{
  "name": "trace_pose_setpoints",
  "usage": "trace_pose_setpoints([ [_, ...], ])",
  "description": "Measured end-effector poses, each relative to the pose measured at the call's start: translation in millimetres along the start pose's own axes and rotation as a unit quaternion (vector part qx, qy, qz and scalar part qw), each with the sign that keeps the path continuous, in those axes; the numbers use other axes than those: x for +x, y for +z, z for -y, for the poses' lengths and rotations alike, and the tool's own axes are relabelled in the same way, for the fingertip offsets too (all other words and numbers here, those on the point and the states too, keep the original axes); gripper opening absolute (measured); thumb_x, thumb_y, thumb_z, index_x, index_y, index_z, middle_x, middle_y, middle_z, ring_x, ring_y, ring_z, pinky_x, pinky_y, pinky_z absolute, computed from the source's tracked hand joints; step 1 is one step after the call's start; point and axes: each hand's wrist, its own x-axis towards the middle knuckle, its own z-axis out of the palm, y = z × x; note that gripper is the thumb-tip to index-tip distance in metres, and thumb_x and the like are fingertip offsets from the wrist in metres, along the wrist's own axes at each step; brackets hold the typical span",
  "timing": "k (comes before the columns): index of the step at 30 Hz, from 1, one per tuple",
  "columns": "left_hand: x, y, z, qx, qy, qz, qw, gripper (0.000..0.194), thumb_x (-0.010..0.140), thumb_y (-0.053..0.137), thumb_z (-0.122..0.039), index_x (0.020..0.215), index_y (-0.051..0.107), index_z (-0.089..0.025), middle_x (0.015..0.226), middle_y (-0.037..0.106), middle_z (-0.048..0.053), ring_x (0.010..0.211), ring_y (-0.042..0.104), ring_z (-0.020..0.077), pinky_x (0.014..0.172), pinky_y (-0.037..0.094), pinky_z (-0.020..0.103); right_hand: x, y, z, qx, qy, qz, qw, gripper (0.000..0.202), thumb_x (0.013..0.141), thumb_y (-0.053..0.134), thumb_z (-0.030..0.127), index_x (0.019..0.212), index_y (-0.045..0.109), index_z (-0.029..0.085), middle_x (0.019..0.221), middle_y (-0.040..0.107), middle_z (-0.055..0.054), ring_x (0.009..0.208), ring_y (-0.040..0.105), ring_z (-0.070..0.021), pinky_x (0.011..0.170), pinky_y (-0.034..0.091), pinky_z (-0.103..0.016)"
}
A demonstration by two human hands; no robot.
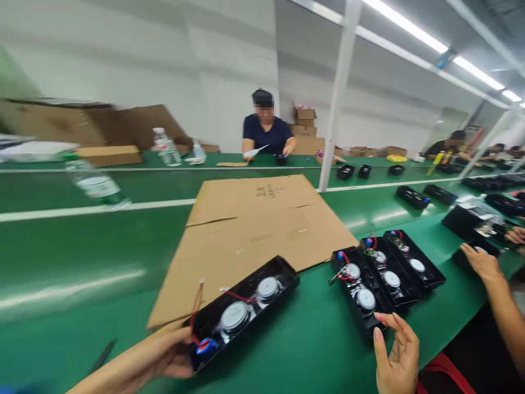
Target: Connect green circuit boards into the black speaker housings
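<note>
A long black speaker housing with two round silver speakers, a blue part and red wires is tilted at the lower middle. My left hand grips its near left end. At the lower right my right hand is raised with fingers apart, holding nothing, just by the near end of another black housing. Two similar housings, a middle one and a right one, lie beside that one on the green table, each with round speakers and wires showing.
A flat cardboard sheet covers the middle of the table. Plastic bottles stand or lean at the left. Across the table sits a person. At the right, another person's hand touches a black part. A white post rises behind the cardboard.
</note>
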Motion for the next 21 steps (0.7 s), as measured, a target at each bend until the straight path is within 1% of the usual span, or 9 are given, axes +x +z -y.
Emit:
trace_pose_setpoints([
  [1, -4.4, -4.9, 3.0, 0.005, -0.029, 0.048, 0.998, 0.016, 0.074, 0.053, -0.028, 0.082, 0.059, -0.016, 0.053, 0.058, -0.005, 0.044, 0.056, 0.0121, 0.046, 0.047, 0.023, -1.5, 6.8, 9.6, 0.0, -0.007, 0.029, 1.0, 0.031, 0.082, 0.054, 0.021, 0.112, 0.046, 0.019, 0.093, 0.062, -0.008, 0.088, 0.059, -0.0192, 0.076, 0.049, -0.037],
  [3, -8.1, -13.1, 4.3, 0.035, -0.051, 0.151, 0.987, 0.021, 0.06, 0.056, -0.023, 0.08, 0.057, -0.017, 0.054, 0.062, -0.004, 0.045, 0.059, 0.0143, 0.045, 0.046, 0.022, -2.9, 20.0, 29.8, -0.004, -0.042, 0.092, 0.995, 0.02, 0.083, 0.053, 0.022, 0.103, 0.053, 0.02, 0.09, 0.062, -0.007, 0.085, 0.057, -0.0188, 0.071, 0.049, -0.033],
  [5, -7.3, -17.9, 3.5, 0.049, -0.055, 0.17, 0.983, 0.035, 0.052, 0.056, -0.018, 0.087, 0.057, -0.017, 0.056, 0.065, -0.002, 0.047, 0.061, 0.0174, 0.042, 0.046, 0.023, -3.0, 32.6, 50.8, 0.008, -0.087, 0.159, 0.983, 0.012, 0.084, 0.051, 0.02, 0.094, 0.057, 0.021, 0.084, 0.063, -0.005, 0.081, 0.056, -0.0186, 0.067, 0.048, -0.032],
  [8, -4.7, -18.2, 6.7, 0.067, -0.055, 0.185, 0.979, 0.045, 0.051, 0.054, -0.017, 0.096, 0.056, -0.017, 0.054, 0.065, -0.001, 0.047, 0.062, 0.0202, 0.043, 0.047, 0.026, -6.3, 51.5, 81.1, 0.069, -0.115, 0.289, 0.948, 0.013, 0.085, 0.047, 0.017, 0.088, 0.059, 0.022, 0.077, 0.063, -0.004, 0.075, 0.056, -0.0182, 0.064, 0.048, -0.031],
  [12, -6.9, -15.6, 22.7, 0.045, -0.039, 0.157, 0.986, 0.049, 0.061, 0.057, -0.027, 0.108, 0.051, -0.014, 0.048, 0.061, -0.002, 0.048, 0.062, 0.0205, 0.046, 0.048, 0.028, -24.3, 84.8, 111.7, 0.14, -0.047, 0.469, 0.871, 0.023, 0.087, 0.043, 0.019, 0.099, 0.062, 0.021, 0.082, 0.064, -0.005, 0.068, 0.057, -0.0155, 0.062, 0.05, -0.03],
  [14, -11.8, -15.9, 33.7, 0.028, -0.024, 0.128, 0.991, 0.055, 0.067, 0.057, -0.038, 0.115, 0.048, -0.014, 0.051, 0.061, -0.002, 0.052, 0.063, 0.0203, 0.049, 0.048, 0.028, -36.8, 107.3, 122.5, 0.174, 0.05, 0.501, 0.847, 0.034, 0.086, 0.044, 0.023, 0.119, 0.053, 0.02, 0.093, 0.063, -0.007, 0.064, 0.056, -0.0127, 0.057, 0.051, -0.027],
  [17, -24.9, -16.5, 51.6, -0.002, -0.007, 0.09, 0.996, 0.064, 0.068, 0.057, -0.049, 0.12, 0.045, -0.014, 0.066, 0.066, 0.002, 0.069, 0.065, 0.0214, 0.06, 0.051, 0.03, -50.1, 142.5, 136.1, 0.241, 0.186, 0.493, 0.815, 0.056, 0.083, 0.048, 0.032, 0.135, 0.033, 0.02, 0.111, 0.057, -0.01, 0.057, 0.054, -0.0089, 0.043, 0.046, -0.022],
  [19, -37.5, -18.0, 64.0, -0.034, -0.004, 0.072, 0.997, 0.063, 0.068, 0.058, -0.05, 0.119, 0.046, -0.014, 0.08, 0.069, 0.006, 0.08, 0.066, 0.0228, 0.07, 0.051, 0.033, -52.3, 159.7, 143.9, 0.282, 0.227, 0.484, 0.797, 0.053, 0.082, 0.05, 0.038, 0.131, 0.04, 0.02, 0.11, 0.057, -0.01, 0.056, 0.054, -0.0088, 0.042, 0.046, -0.022],
  [21, -51.9, -24.1, 76.3, -0.085, 0.005, 0.036, 0.996, 0.059, 0.069, 0.057, -0.049, 0.115, 0.049, -0.014, 0.091, 0.069, 0.011, 0.084, 0.066, 0.0246, 0.074, 0.051, 0.036, -50.1, 167.5, 149.8, 0.303, 0.229, 0.487, 0.787, 0.037, 0.082, 0.051, 0.04, 0.111, 0.058, 0.019, 0.099, 0.063, -0.008, 0.065, 0.058, -0.0123, 0.055, 0.051, -0.026],
])
